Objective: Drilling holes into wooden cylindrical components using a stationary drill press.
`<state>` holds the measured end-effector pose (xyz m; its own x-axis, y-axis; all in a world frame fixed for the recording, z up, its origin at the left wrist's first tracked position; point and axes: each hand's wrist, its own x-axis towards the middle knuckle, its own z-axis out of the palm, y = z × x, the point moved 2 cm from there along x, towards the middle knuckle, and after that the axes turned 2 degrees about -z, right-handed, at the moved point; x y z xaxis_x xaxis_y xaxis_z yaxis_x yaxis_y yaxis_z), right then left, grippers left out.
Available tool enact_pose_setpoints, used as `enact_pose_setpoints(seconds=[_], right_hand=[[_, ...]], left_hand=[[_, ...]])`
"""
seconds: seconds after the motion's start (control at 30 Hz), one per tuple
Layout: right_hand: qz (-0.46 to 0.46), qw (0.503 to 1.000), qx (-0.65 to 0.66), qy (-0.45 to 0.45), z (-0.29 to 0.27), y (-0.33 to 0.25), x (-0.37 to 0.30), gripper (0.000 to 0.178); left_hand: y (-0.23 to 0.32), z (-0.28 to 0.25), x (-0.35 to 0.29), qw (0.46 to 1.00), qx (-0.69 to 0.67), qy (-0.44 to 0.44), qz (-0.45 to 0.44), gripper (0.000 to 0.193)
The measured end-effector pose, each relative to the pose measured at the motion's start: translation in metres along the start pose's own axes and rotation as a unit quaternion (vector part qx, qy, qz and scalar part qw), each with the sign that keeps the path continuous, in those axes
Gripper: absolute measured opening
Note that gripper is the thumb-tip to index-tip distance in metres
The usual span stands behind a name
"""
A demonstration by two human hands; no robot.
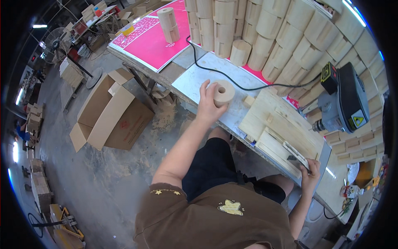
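My left hand (210,101) is wrapped round a short wooden cylinder (226,96) with a round hole in its top, on the white board (192,83) of the bench. Farther right, my right hand (310,174) is closed on the near end of a long, narrow metal lever (295,152) that has a dark piece beneath it. This lever lies over a wooden jig (269,143) made of flat boards and small blocks. Above the jig's right end stands a dark bench drill (346,101), its chuck (318,125) pointing toward the boards.
Stacked wooden cylinders (265,50) line the bench's far side. Two more stand as a stack (168,25) on a pink sheet (166,52), near a yellow tape roll (127,30). A black cable (224,74) crosses the board. An open cardboard box (124,120) sits on the floor at left.
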<state>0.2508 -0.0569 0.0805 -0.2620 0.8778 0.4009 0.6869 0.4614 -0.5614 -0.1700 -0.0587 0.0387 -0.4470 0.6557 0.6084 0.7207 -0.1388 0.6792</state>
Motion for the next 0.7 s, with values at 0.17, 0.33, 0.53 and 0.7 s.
enact_pose_setpoints(seconds=[0.17,0.33,0.53,0.7], right_hand=[[0.056,0.998,0.040,-0.002,-0.003,0.021,0.008,0.030],[0.033,0.998,0.038,-0.040,0.002,0.026,0.016,0.029],[0.042,0.998,0.043,-0.013,-0.002,0.061,-0.005,0.026],[0.175,0.953,-0.057,-0.240,-0.019,0.013,0.016,0.043]], left_hand=[[-0.002,0.014,-0.015,0.997,0.049,0.059,0.016,0.089],[-0.032,0.004,-0.024,0.986,0.020,-0.017,-0.162,0.078],[-0.060,-0.018,0.006,0.973,-0.075,-0.019,-0.215,0.067],[-0.095,-0.077,0.081,0.961,-0.177,0.101,-0.186,0.066]])
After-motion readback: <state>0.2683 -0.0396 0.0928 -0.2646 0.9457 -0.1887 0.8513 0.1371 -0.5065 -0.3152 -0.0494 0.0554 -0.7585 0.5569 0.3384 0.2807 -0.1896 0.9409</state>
